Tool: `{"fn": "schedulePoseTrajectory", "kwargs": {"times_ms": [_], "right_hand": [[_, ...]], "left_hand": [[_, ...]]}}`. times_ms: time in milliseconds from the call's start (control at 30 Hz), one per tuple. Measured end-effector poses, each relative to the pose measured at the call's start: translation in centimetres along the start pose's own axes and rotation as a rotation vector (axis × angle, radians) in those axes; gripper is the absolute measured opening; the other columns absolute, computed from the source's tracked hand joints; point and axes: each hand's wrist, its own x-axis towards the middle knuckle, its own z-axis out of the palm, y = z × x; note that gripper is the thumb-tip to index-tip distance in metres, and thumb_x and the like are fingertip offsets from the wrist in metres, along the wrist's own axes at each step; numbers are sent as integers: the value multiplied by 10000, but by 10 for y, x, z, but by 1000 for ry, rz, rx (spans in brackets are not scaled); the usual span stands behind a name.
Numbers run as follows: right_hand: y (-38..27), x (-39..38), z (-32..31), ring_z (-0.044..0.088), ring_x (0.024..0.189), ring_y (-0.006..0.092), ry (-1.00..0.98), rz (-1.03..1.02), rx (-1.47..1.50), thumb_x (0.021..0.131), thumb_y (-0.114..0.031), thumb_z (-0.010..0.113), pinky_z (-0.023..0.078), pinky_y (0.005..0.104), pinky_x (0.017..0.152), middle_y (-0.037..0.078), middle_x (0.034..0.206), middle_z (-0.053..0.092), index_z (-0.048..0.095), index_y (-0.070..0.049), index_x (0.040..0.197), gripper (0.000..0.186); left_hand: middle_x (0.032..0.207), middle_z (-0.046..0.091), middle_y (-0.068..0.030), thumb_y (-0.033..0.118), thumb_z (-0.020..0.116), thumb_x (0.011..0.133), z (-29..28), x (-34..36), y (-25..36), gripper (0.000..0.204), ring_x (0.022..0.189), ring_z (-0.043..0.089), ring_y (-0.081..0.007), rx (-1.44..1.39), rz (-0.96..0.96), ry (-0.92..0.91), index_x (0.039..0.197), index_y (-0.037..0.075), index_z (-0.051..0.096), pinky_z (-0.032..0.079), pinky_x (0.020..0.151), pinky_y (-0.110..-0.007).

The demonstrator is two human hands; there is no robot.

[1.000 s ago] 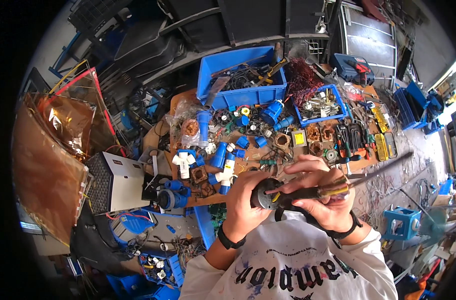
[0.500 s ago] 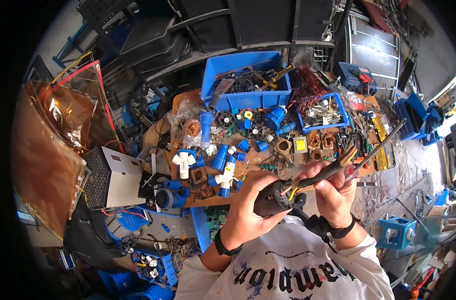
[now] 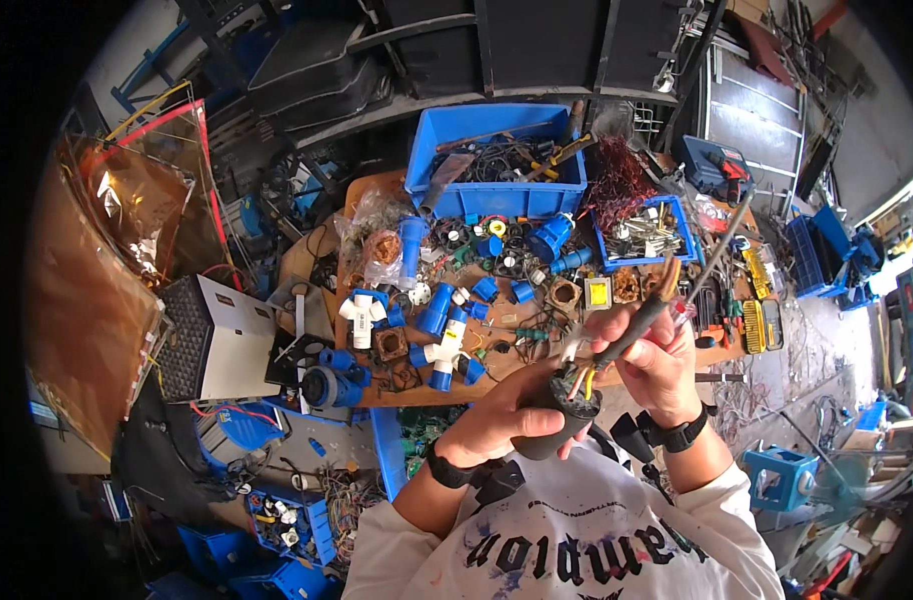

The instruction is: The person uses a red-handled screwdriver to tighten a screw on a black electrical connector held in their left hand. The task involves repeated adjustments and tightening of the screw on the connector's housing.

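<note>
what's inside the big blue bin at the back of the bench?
The blue bin holds tangled dark cables and a yellow-handled tool at its right. Its bottom is covered by the tangle.

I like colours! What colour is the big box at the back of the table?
The big box is bright blue, seen clearly in the head view.

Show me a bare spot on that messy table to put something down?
Not much. Bare wood shows at the far-left corner, beside the big blue bin, and a thin strip runs along the near edge below the blue and white plugs. The middle, around the small blue tray, is crowded.
</note>
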Motion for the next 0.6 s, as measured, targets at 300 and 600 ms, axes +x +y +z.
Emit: {"fn": "schedulePoseTrajectory", "kwargs": {"times_ms": [300,600], "right_hand": [[5,13,-2,636,1038,318,-44,84,-29,858,30,627,525,409,867,258,1097,625,320,-130,788,354],[1,-15,-28,469,455,71,289,283,-428,933,-194,617,334,200,408,-27,648,472,443,-87,879,211]], "left_hand": [[953,583,-149,538,596,857,-6,11,-14,657,691,629,-206,-283,-45,-114,1147,-43,497,528,546,-295],[1002,576,-164,383,689,847,-17,11,-21,518,790,625,-239,-193,306,139,1159,10,510,551,622,-345]]}}
